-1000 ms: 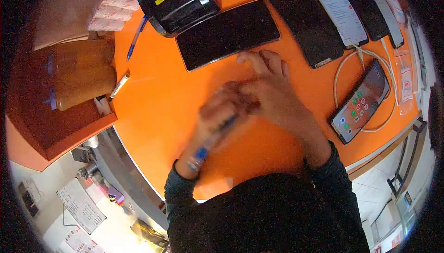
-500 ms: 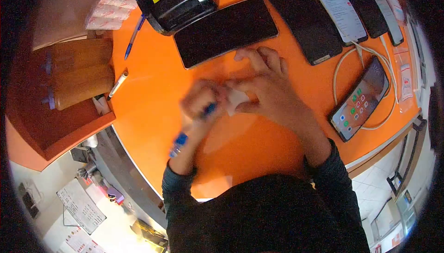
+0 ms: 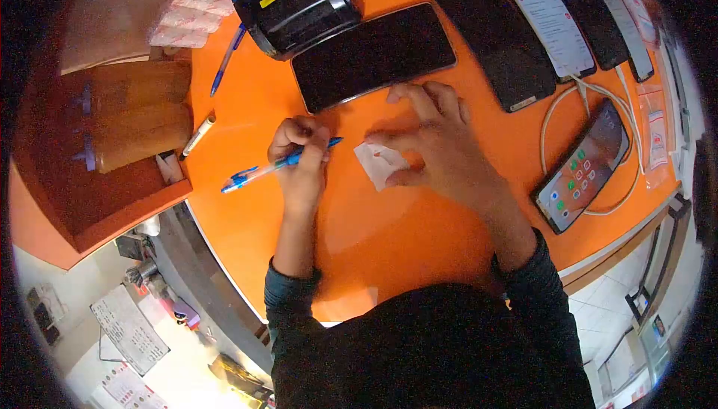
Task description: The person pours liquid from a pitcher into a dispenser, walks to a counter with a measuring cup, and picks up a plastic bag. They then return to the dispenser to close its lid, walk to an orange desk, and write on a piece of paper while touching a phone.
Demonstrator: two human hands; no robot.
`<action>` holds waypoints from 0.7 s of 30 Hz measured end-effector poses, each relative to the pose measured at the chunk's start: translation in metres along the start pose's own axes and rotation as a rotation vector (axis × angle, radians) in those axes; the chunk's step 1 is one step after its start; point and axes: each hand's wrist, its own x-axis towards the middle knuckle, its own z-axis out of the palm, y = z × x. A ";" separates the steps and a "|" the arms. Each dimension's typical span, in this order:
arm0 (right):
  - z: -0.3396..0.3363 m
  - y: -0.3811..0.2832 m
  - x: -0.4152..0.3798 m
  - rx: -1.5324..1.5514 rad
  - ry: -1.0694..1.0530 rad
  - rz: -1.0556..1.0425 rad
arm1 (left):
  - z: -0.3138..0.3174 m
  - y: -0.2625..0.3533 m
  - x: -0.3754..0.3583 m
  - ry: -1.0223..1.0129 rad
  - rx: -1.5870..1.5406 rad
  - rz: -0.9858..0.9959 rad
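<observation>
My left hand (image 3: 303, 155) is closed around a blue pen (image 3: 250, 177), which slants with its tip pointing right, just above the orange tabletop. To the right of the tip lies a small crumpled slip of white paper (image 3: 379, 164). The thumb and index finger of my right hand (image 3: 441, 140) hold the paper's right side, while its other fingers curl apart from it. Beyond both hands a large black phone (image 3: 374, 54) lies face up with a dark screen.
A black and blue printer-like device (image 3: 299, 13) stands at the back left. Another blue pen (image 3: 226, 61) and a white marker (image 3: 198, 136) lie left. Several phones line the back right, and a lit phone (image 3: 583, 166) with a white cable (image 3: 544, 128) lies right. An open drawer (image 3: 131, 218) juts left.
My left hand has moved left and down, away from the paper and my right hand, with the pen in it. The paper now lies more in view, and my right hand has barely moved.
</observation>
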 end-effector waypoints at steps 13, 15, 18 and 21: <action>-0.004 0.001 0.007 -0.019 0.089 -0.040 | -0.003 0.028 0.005 -0.512 0.985 0.614; -0.003 0.002 0.007 -0.006 0.112 -0.035 | -0.040 0.032 0.015 -0.325 1.083 0.529; 0.010 0.011 0.005 0.005 0.194 -0.069 | -0.068 0.024 0.029 -0.029 1.038 0.548; 0.011 0.006 0.007 -0.095 0.278 -0.108 | -0.081 0.014 0.045 0.204 0.899 0.660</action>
